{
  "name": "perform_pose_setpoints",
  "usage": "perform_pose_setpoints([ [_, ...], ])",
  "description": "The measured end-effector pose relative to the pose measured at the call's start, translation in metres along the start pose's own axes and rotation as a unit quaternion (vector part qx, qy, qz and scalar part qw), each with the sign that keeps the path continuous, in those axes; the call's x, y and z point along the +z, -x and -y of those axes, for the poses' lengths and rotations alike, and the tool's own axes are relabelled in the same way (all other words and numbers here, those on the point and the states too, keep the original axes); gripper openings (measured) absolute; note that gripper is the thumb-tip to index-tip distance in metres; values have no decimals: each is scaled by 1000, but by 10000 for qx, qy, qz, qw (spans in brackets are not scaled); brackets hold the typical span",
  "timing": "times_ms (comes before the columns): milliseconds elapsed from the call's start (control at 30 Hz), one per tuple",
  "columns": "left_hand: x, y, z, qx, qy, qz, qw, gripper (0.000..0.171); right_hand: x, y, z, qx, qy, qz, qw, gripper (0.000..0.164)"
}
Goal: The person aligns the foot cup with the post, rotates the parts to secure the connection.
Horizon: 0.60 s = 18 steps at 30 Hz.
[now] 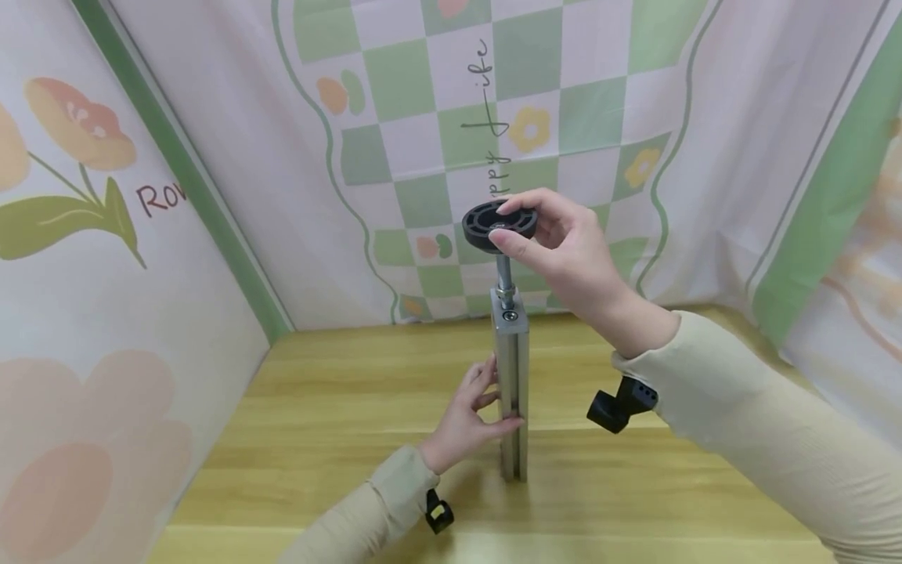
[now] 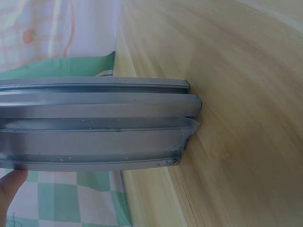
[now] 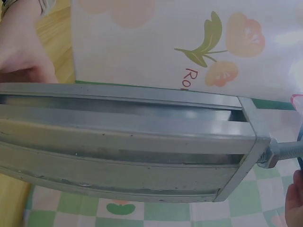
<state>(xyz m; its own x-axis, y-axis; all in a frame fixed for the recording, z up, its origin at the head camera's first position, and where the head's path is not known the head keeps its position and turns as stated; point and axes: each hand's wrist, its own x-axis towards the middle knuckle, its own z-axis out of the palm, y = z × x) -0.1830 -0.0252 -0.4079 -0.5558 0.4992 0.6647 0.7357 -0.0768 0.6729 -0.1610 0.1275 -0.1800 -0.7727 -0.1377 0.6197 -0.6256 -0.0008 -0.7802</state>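
Note:
An aluminium profile [image 1: 513, 376] stands upright on the wooden table, long slots running down its sides. A metal end plate [image 1: 518, 319] caps its top, and from it rises a threaded rod [image 1: 503, 272] with a nut [image 3: 271, 153] at its base. The rod carries a round black leveling foot [image 1: 481, 236], ribbed on its upper face. My right hand [image 1: 574, 247] grips the foot's rim between thumb and fingers. Lower down, my left hand [image 1: 465, 415] holds the profile from the left, thumb across the near side. In the left wrist view the profile's lower end meets the tabletop.
The wooden table [image 1: 338, 407] spreads around the profile. Behind it hangs a green-and-white checked curtain [image 1: 402, 141], and a flowered curtain [image 1: 84, 313] borders the left side. Black camera mounts [image 1: 620, 405] sit on both wrists.

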Motion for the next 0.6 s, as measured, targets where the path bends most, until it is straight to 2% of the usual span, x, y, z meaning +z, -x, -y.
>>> perform_pose_setpoints([
  [133, -1, -1, 2, 70, 4, -1, 10000, 118, 3, -1, 2, -151, 600, -282, 9977, 24],
  [367, 0, 0, 1, -18, -76, -8, 10000, 115, 10, -1, 0, -350, 1582, -823, 9834, 40],
  [500, 0, 0, -1, -145, -135, 5, 9998, 115, 12, -1, -1, -396, 1756, -985, 9787, 41],
  [600, 1, 0, -2, -166, -200, -10, 9997, 115, 11, -2, -1, -391, 1630, -866, 9820, 43],
])
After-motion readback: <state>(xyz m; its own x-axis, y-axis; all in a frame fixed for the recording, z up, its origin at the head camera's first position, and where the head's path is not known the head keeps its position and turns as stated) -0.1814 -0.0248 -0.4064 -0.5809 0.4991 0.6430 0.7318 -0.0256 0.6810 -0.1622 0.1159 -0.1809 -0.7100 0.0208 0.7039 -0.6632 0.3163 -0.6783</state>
